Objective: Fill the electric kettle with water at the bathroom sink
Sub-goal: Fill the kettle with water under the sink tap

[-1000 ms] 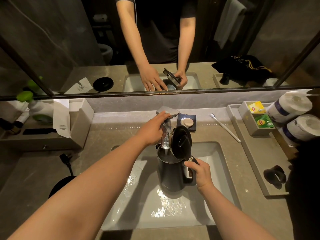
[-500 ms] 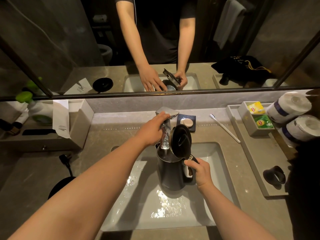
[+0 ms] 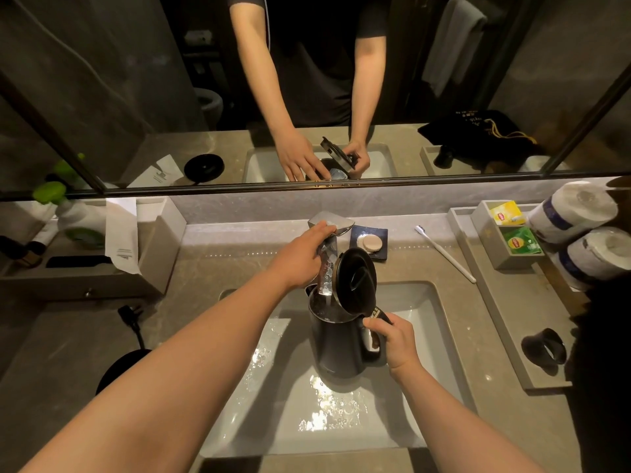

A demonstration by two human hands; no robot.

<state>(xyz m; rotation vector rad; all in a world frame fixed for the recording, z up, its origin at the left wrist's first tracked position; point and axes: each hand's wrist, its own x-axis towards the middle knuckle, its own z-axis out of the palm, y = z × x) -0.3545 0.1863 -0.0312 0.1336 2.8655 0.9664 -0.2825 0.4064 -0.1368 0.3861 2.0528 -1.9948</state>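
Observation:
A dark grey electric kettle [image 3: 336, 346] stands upright in the white sink basin [image 3: 426, 339], its black lid [image 3: 356, 279] flipped open. My right hand [image 3: 396, 341] grips the kettle's handle. A chrome faucet [image 3: 330, 230] rises behind the basin, and water streams from its spout into the kettle's open mouth. My left hand [image 3: 300, 257] rests on the faucet's lever, fingers wrapped over its top. Water glistens on the basin floor in front of the kettle.
The kettle's round black base [image 3: 119, 368] with its cord and plug lies on the counter at left. A soap dish [image 3: 370, 242], a toothbrush [image 3: 444, 252], a tea-bag tray [image 3: 508, 240], toilet rolls [image 3: 577, 209] and a black ring-shaped object [image 3: 543, 348] sit to the right. A mirror spans the back.
Little has moved. Both hands keep their hold and water keeps running into the kettle.

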